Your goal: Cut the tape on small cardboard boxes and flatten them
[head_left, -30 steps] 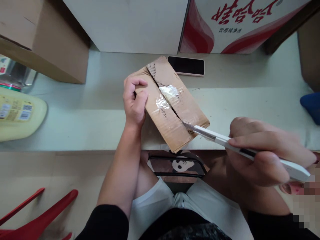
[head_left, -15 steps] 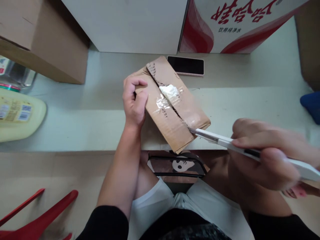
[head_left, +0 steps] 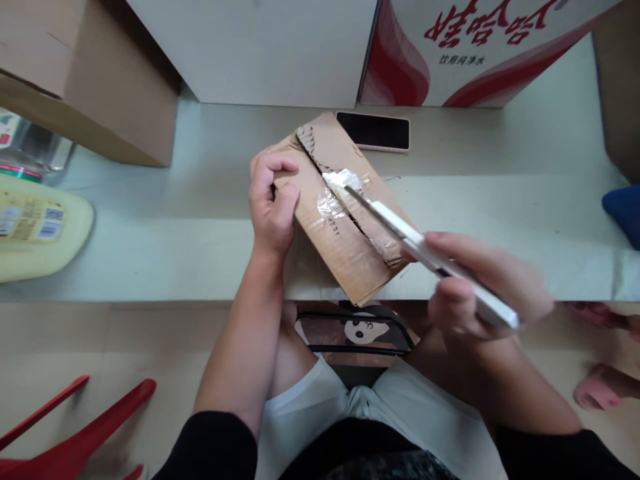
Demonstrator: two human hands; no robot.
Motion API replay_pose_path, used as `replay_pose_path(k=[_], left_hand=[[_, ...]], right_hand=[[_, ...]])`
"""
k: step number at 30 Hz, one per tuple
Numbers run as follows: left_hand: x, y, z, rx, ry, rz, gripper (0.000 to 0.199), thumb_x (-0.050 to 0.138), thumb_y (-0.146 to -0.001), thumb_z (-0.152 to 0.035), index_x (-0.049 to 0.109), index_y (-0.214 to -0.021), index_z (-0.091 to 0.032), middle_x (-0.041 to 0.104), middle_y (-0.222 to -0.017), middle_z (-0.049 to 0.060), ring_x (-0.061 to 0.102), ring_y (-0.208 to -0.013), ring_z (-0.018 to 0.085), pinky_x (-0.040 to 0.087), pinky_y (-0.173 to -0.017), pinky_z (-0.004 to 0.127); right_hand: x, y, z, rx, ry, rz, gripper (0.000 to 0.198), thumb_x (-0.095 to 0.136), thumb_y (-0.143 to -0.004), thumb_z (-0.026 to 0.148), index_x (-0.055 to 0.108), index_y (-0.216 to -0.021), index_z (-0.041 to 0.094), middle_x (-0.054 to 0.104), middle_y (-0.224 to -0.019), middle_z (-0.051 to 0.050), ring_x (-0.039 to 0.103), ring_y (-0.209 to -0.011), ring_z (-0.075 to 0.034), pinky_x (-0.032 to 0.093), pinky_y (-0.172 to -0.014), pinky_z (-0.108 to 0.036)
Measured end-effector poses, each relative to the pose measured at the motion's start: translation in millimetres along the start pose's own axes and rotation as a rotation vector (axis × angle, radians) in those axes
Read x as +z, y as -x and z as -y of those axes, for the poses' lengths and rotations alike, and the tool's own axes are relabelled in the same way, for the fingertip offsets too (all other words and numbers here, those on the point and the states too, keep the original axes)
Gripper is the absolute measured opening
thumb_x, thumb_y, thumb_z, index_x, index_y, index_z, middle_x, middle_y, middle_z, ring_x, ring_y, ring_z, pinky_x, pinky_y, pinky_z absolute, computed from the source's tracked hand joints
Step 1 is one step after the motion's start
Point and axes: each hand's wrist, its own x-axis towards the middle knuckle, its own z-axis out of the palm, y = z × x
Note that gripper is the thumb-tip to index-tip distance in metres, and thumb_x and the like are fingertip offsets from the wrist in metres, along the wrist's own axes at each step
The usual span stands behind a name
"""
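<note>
A small brown cardboard box (head_left: 325,233) lies slanted on the table, its near corner jutting past the front edge. A slit runs along its top seam, ragged at the far end, with shiny clear tape (head_left: 343,181) across the middle. My left hand (head_left: 274,197) grips the box's left side, thumb and fingers closed on its edge. In my right hand (head_left: 485,283), slightly blurred, is a white utility knife (head_left: 430,250) with its blade out. The blade's tip is over the tape beside the slit; whether it touches, I cannot tell.
A phone (head_left: 374,131) lies just behind the box. Large cartons, one white (head_left: 270,53) and one red-and-white (head_left: 475,60), stand along the back. At left are a brown carton (head_left: 125,100) and a pale yellow bottle (head_left: 45,230). Another person's foot (head_left: 597,387) shows at lower right.
My right hand has moved left and away from me, carrying the knife tip from the slit's near end up to the tape. My left hand and the box are nearly unmoved.
</note>
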Motion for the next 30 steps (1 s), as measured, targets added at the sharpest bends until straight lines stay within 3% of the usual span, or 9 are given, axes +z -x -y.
replay_pose_path(k=[3,6,11,20,30], left_hand=[[-0.5,0.5,2.3,0.011,0.003,0.011,0.031,0.065,-0.088,-0.056,0.064,-0.094,-0.025,0.064,-0.103,0.006,0.059,-0.113,0.030,0.045,-0.112,0.051],[-1.2,0.5,5.3,0.040,-0.004,0.016,0.034,0.065,-0.088,-0.059,0.065,-0.094,-0.025,0.064,-0.102,0.006,0.059,-0.112,0.029,0.046,-0.110,0.050],[-3.3,0.8,10.3,0.115,-0.005,0.022,0.040,0.062,-0.089,-0.064,0.067,-0.095,-0.025,0.065,-0.102,0.006,0.059,-0.111,0.028,0.046,-0.106,0.048],[-3.9,1.6,13.6,0.127,-0.052,0.018,0.034,0.063,-0.090,-0.059,0.067,-0.095,-0.025,0.065,-0.104,0.006,0.060,-0.118,0.029,0.047,-0.110,0.050],[-2.1,2.6,0.9,0.043,-0.007,0.018,0.037,0.063,-0.089,-0.062,0.067,-0.091,-0.025,0.064,-0.102,0.006,0.059,-0.116,0.028,0.044,-0.111,0.048]], right_hand=[[2.0,-13.7,6.6,-0.137,-0.053,-0.021,0.023,0.053,-0.102,0.037,0.070,-0.108,0.021,0.067,-0.069,-0.001,0.059,-0.054,-0.013,0.045,-0.051,-0.027],[5.5,-18.6,7.7,-0.144,-0.061,0.000,0.018,0.056,-0.100,0.027,0.070,-0.108,0.019,0.064,-0.066,-0.001,0.053,-0.051,-0.011,0.042,-0.050,-0.026],[8.9,-13.9,9.2,-0.160,-0.022,-0.015,0.021,0.065,-0.091,0.015,0.070,-0.110,0.019,0.071,-0.076,-0.001,0.056,-0.056,-0.012,0.045,-0.054,-0.027],[10.9,-17.2,18.5,-0.077,-0.030,0.034,0.019,0.061,-0.091,0.011,0.070,-0.107,0.017,0.073,-0.080,-0.003,0.064,-0.062,-0.012,0.051,-0.057,-0.025],[9.9,-20.8,21.2,0.013,-0.038,0.038,0.014,0.057,-0.094,0.019,0.070,-0.099,0.021,0.075,-0.080,-0.003,0.066,-0.060,-0.013,0.052,-0.054,-0.027]])
